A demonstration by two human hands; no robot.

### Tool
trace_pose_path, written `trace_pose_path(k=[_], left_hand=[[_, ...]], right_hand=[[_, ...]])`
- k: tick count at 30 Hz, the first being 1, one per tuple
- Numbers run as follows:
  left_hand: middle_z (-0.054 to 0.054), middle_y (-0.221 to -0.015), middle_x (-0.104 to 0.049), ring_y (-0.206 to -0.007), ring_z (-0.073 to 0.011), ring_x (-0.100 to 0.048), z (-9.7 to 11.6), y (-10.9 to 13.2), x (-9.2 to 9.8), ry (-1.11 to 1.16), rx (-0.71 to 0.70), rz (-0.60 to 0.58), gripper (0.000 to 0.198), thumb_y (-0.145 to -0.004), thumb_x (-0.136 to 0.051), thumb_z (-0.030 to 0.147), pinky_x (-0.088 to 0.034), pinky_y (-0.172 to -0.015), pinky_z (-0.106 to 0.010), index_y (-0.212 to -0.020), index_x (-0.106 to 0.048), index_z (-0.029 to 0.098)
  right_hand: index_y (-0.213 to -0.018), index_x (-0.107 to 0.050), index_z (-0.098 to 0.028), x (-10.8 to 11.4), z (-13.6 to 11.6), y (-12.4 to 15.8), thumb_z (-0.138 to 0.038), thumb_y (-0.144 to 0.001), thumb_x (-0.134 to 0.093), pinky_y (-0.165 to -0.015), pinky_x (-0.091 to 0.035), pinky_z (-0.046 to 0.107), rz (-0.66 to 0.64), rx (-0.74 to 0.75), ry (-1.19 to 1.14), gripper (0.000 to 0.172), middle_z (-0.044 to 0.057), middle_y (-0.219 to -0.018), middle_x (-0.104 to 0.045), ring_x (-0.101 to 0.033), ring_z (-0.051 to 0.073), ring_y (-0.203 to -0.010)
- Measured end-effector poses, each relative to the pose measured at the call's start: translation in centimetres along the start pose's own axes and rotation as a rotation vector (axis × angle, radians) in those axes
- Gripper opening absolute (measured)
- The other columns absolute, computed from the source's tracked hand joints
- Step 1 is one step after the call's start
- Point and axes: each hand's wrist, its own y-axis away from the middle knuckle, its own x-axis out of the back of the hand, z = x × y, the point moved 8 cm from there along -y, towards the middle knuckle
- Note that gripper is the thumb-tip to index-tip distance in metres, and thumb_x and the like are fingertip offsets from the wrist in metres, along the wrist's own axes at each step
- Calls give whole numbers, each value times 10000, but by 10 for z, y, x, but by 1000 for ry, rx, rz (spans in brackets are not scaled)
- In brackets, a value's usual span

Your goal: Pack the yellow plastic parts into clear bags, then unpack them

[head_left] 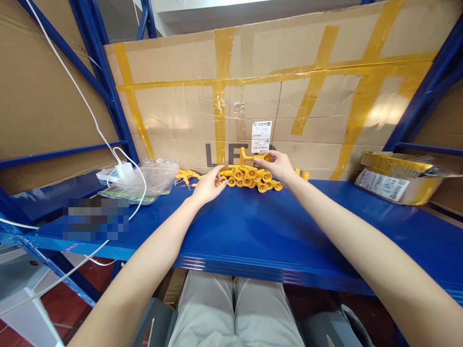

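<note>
My right hand [277, 166] is closed around a yellow T-handled corkscrew [248, 156], held sideways just above a pile. Its crossbar points left, and my fingers cover its wider end. The pile of yellow corkscrew pieces [249, 178] lies against the cardboard, several bell-shaped open ends facing me. At the pile's left edge is my left hand [210, 184], fingers and thumb apart; whether it touches a piece is hard to see. Farther left lie yellow T-shaped handles [187, 174] with metal spirals [183, 183].
Behind the blue shelf [253, 231] stands a large taped cardboard box [173, 115]. Clear plastic bags [155, 176], a white plug [125, 171] and a white cable [140, 202] are on the left. To the right sits a small taped carton [415, 185]. Blue uprights [415, 101] flank the shelf.
</note>
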Motion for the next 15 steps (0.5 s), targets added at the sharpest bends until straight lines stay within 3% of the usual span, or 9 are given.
trace_pose_path(k=[3, 7, 11, 15], left_hand=[[-16, -852, -623, -688, -158, -589, -3, 0, -3, -2, 3, -10, 470, -829, -537, 301, -476, -704, -293, -1285, -482, 200], [-3, -815, -621, -726, -164, -603, -3, 1, -4, 22, 5, -18, 446, -825, -535, 266, -471, -706, -284, -1264, -496, 195], [9, -777, -617, -712, -158, -602, -2, 1, -5, 31, 14, -40, 438, -822, -537, 250, -460, -691, -271, -1254, -505, 185], [7, -779, -629, -702, -153, -606, -1, 1, -4, 26, 27, -47, 443, -815, -545, 239, -459, -694, -267, -1252, -512, 177]], right_hand=[[-1029, -627, -156, -15, -18, -14, -260, -760, -657, -841, -480, 387, 15, 250, 382, 290, 91, -1016, -667, -616, 235, -945], [-1085, -610, -136, -59, -20, -19, -112, -836, -464, -868, -450, 362, -153, 434, 749, 289, 133, -1144, -621, -578, 245, -1035], [-1151, -591, -115, -90, -1, -15, -100, -858, -402, -888, -442, 391, -271, 378, 1027, 349, 169, -1186, -589, -565, 280, -1072], [-1276, -539, -188, -108, 27, -11, -269, -937, -333, -1005, -350, 556, -442, 200, 1037, 405, 136, -1386, -483, -443, 328, -1259]])
